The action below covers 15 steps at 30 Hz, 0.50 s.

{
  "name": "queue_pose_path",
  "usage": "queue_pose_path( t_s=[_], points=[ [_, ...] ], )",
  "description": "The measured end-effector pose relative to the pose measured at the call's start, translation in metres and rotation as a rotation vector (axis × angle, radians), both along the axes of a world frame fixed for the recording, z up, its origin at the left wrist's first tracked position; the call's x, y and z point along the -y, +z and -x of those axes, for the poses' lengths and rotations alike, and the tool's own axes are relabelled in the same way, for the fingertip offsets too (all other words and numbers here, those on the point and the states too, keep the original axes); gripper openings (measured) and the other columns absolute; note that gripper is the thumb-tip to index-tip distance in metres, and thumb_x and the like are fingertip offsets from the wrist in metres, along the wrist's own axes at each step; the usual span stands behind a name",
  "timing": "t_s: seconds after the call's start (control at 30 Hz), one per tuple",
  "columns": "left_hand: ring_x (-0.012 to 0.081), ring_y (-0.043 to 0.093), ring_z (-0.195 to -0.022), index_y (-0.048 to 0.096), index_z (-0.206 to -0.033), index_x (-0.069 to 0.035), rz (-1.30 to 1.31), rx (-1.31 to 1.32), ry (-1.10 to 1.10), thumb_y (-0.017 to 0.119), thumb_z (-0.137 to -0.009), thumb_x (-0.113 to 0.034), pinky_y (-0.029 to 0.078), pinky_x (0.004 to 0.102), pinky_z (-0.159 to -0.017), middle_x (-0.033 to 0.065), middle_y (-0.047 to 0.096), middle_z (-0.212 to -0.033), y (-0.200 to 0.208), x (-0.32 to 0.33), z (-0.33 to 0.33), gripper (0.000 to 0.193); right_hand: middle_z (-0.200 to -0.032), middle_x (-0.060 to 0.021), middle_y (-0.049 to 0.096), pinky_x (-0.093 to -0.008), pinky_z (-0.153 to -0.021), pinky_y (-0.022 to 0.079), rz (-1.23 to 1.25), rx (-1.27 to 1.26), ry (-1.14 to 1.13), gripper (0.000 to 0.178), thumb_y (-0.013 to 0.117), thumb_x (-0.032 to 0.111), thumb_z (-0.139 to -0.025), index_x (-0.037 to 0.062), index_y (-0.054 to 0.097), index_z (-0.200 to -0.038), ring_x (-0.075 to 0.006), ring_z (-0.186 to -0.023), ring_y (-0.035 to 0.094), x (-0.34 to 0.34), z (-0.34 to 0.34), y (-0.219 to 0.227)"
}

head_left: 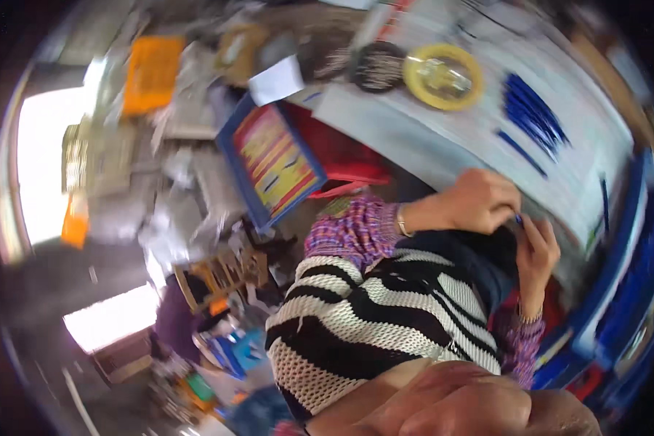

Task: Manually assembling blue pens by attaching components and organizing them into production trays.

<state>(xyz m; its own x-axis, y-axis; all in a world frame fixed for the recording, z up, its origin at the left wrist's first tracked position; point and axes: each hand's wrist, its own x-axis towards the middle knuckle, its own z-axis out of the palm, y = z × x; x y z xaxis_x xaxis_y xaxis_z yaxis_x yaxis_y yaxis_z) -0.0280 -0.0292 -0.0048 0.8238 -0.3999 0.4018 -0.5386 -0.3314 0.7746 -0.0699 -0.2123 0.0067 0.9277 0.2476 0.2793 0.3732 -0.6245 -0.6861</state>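
My left hand and my right hand meet just in front of the table's near edge, fingers bent and closed in a pinch. Between their fingertips shows a small dark-blue piece, mostly hidden and too blurred to name more exactly. On the white tabletop beyond lies a bundle of slim blue sticks, with a single blue stick apart from it. A yellow round dish holds clear, shiny small things. Beside it stands a dark round container of small pieces.
A blue-rimmed tray with a red and yellow inside leans left of the table, next to a red bin. Blue crates stand at the right. Wrapped stacks and an orange sheet fill the left side.
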Motion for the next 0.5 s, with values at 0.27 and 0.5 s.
queue_pose_path(
  t_s=[0.27,0.5],
  points=[
    [0.0113,0.062,-0.060,0.068,-0.079,-0.005,0.263,-0.484,-0.198,0.070,-0.070,-0.013,0.048,0.0252,-0.056,0.0031,0.067,-0.069,0.000,-0.043,0.000,0.012,-0.075,-0.0117,0.053,-0.0293,-0.057,0.041,-0.115,0.073,0.362,0.019,0.063,-0.008,-0.074,-0.0069,0.061,-0.092,-0.0232,-0.063,0.051,-0.022,-0.022,-0.005],
    [0.0111,0.062,-0.063,0.068,-0.081,-0.006,0.278,-0.434,-0.066,0.072,-0.071,-0.018,0.048,0.0249,-0.058,0.0030,0.067,-0.072,0.005,-0.071,0.009,0.016,-0.074,-0.0104,0.052,-0.0290,-0.058,0.040,-0.133,0.016,0.521,0.018,0.063,-0.006,-0.075,-0.0093,0.060,-0.092,-0.0218,-0.063,0.049,-0.049,-0.043,0.003]
  ],
)
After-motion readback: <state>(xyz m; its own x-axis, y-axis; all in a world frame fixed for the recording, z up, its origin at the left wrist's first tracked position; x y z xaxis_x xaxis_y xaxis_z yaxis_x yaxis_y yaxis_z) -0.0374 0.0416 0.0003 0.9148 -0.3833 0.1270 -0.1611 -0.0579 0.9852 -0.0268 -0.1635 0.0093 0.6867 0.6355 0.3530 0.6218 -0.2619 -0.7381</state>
